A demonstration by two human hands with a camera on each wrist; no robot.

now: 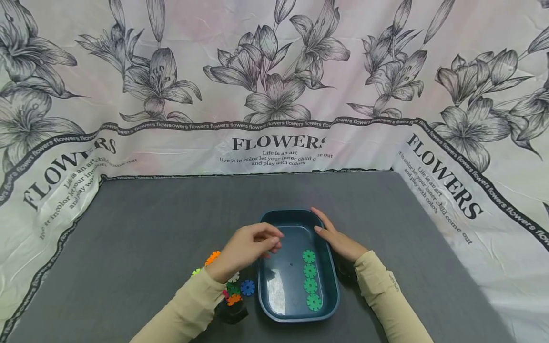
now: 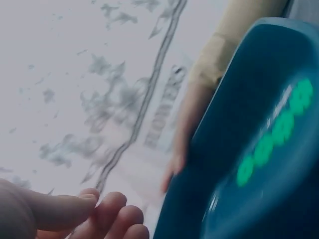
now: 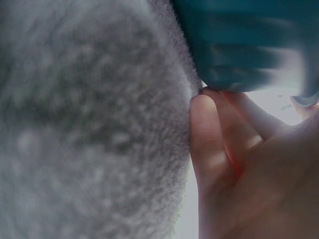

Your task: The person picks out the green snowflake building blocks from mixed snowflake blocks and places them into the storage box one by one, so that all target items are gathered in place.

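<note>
Four green discs [image 1: 310, 285] lie flat in a row inside the tray [image 1: 291, 288], from about 2 to 5 o'clock, near its right wall. Tray rests on the grey tabletop [image 1: 171, 228], long side pointing to 12. Loose discs [image 1: 247, 287] in mixed colours sit outside it, toward 8 and 9 o'clock, partly covered by the left sleeve [image 1: 184, 305].

Left hand [image 1: 249, 245]: fingers loosely bent, thumb close to the index tip, over the tray's 10 o'clock edge; nothing seen in it. Right hand [image 1: 340, 240]: grips the tray's wall at 2 o'clock, thumb over the rim, fingers outside and low against it.

Risks, as judged: a tug or lift by the right hand could tip the tray and slide the row out of line, its floor looking smooth and glossy. The left sleeve, low over the loose discs, might drag some away. Blue one lies just beside the tray's wall; a shift toward 9 could shove it. Those under the wrist are hard to count.
</note>
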